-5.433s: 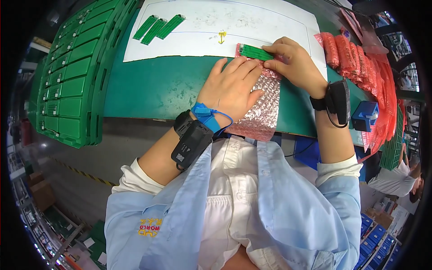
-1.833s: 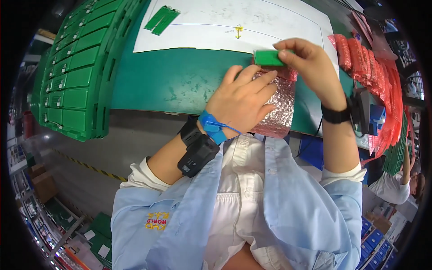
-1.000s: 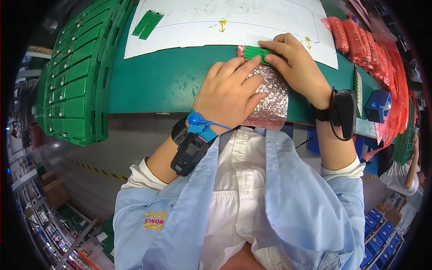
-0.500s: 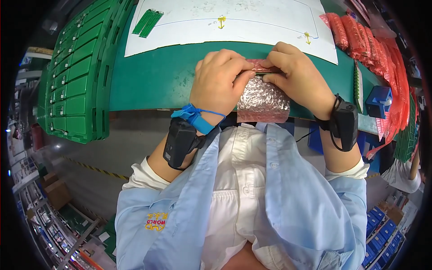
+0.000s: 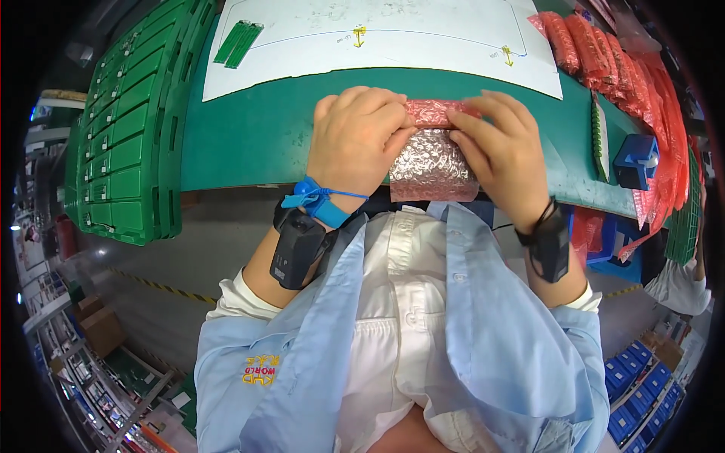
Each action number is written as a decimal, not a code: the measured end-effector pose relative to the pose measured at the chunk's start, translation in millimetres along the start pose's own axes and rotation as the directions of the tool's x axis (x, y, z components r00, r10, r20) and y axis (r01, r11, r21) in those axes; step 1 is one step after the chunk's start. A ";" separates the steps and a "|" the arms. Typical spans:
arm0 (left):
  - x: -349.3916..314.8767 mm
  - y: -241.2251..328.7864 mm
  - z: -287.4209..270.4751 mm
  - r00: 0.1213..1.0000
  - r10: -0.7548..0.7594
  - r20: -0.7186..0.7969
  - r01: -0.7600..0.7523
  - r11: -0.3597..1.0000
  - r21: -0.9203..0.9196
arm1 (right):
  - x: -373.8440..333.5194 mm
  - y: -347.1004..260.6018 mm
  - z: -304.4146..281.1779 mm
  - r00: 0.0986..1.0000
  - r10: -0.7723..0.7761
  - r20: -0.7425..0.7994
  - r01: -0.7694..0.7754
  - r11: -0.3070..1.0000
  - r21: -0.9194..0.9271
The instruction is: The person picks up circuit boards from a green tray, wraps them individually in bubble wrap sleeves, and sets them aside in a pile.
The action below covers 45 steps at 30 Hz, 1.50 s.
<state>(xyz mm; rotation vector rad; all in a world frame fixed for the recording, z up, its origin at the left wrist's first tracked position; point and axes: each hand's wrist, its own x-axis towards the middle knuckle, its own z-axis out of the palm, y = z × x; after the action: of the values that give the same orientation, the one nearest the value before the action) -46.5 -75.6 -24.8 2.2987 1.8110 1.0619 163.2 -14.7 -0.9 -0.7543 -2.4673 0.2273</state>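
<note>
- Left hand pinches a pink roll by its left end.
- Right hand, fingers blurred, meets the roll's right end; its grip cannot be told.
- Bubble wrap trails from the roll, bodyward of the fingers.
- Green boards lie beyond the left fingers, red packs beyond the right.

the table has a green, scuffed top. a white sheet with blue lines and yellow arrows lies across its far side, pinkish bubble wrap at its near edge, red bubble-wrap bundles and a blue holder toward the right.
</note>
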 end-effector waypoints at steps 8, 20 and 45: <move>20.0 -18.8 -45.5 0.968 0.143 0.206 -0.089 0.964 -0.249 | -10.9 -13.9 1.4 0.993 0.084 -0.083 -0.090 0.993 -0.071; 26.4 -169.5 -108.0 0.910 -0.391 -0.139 0.398 0.729 0.557 | -2.5 -32.2 -9.3 0.989 0.080 -0.126 -0.077 0.997 0.030; 53.7 30.2 -25.2 0.879 -0.339 0.334 0.474 0.552 -0.686 | -16.2 9.0 -6.2 0.979 0.114 -0.168 -0.092 0.987 0.134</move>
<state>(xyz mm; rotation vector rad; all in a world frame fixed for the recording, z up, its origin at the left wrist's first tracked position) -29.1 -48.2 33.3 1.3260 1.3381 1.1792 182.1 -16.3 -5.8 -0.8139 -2.2290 0.3368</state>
